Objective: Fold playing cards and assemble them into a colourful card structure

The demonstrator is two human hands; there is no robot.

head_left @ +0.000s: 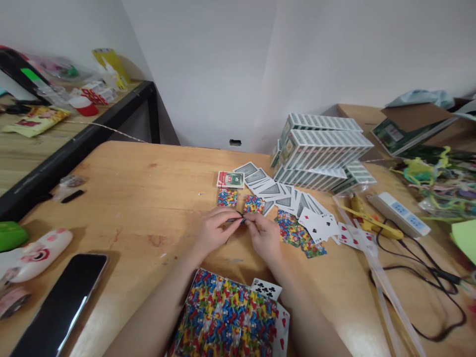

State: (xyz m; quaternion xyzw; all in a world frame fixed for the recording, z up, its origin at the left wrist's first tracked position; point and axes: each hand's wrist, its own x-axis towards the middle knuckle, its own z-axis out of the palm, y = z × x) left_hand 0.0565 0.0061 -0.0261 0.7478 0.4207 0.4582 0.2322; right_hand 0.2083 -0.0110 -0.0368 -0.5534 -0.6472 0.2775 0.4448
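Nearest me, a colourful card fan (223, 317) lies finished. Beyond it, my left hand (213, 230) and right hand (265, 235) both pinch a thin black band (238, 219); loose cards (297, 208) beyond the fan remain unbundled.

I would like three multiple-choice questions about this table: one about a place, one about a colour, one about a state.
1. Where is the phone?
A. left of the hands
B. on the card boxes
C. beside the power strip

2. What colour are the backs of the fanned cards?
A. red
B. green
C. yellow

3. How are the left hand and right hand?
A. flat and apart
B. pinching a thin dark thing together
C. holding the phone

Answers: 1 A, it lies at the near left edge. 2 B, green-and-white pattern shows. 3 B, fingertips meet on it.
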